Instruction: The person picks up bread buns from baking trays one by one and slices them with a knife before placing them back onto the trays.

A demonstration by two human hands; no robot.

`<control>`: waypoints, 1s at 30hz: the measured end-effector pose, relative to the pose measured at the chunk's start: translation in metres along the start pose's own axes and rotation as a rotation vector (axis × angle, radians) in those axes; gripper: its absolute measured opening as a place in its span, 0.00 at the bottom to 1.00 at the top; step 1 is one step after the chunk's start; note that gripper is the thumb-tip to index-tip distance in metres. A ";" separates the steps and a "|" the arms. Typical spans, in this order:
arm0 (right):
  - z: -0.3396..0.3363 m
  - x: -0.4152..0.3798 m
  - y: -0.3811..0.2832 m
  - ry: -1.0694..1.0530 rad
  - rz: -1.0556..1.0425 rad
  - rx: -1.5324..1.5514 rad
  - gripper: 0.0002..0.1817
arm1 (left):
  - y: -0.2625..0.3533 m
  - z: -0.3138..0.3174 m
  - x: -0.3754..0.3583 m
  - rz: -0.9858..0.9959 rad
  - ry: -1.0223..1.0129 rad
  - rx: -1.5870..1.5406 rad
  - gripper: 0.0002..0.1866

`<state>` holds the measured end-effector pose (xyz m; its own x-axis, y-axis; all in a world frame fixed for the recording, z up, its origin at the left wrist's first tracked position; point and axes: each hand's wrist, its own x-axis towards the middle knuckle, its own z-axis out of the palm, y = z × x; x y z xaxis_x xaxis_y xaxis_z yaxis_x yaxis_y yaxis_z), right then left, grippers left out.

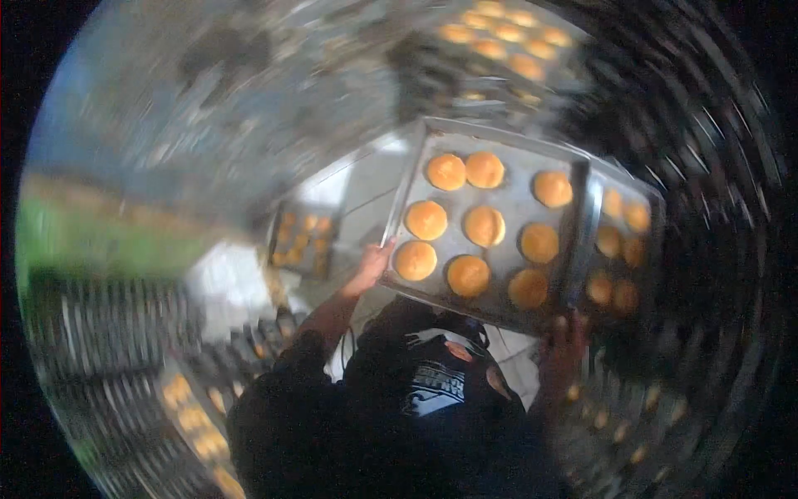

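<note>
I hold a metal baking tray (509,193) in front of me, with several round golden buns (485,225) in rows on it. My left hand (371,266) grips the tray's left near corner, the arm stretched out from a dark sleeve. At the tray's right near edge, my right hand (564,343) holds on, blurred and dim. A second tray (647,200) of smaller buns lies right beside the first, on its right; whether they touch is unclear. The whole view is smeared by motion.
More trays of buns show around me: a rack (501,40) at the top, a small tray (302,241) on the left, and others (196,417) at the lower left. My dark printed shirt (432,384) fills the bottom centre. White floor lies below the tray.
</note>
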<state>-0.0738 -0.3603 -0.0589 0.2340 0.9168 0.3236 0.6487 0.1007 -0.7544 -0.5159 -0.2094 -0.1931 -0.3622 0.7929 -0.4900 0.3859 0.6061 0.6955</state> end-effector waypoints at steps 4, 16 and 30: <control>0.052 0.064 -0.111 -0.284 0.264 0.435 0.18 | -0.149 -0.072 -0.021 0.529 0.058 -0.020 0.29; 0.375 0.090 -0.194 -0.928 0.584 0.316 0.18 | -0.414 -0.166 0.080 -0.652 0.583 -0.759 0.26; 0.612 0.075 -0.184 -1.083 0.877 -0.459 0.23 | -0.667 -0.003 0.359 -0.677 0.902 -0.631 0.20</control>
<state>-0.6188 -0.0739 -0.2448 0.1543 0.4747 -0.8665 0.8051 -0.5688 -0.1682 -0.9057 -0.3293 -0.8314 -0.8640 -0.1304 -0.4862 -0.4737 0.5376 0.6976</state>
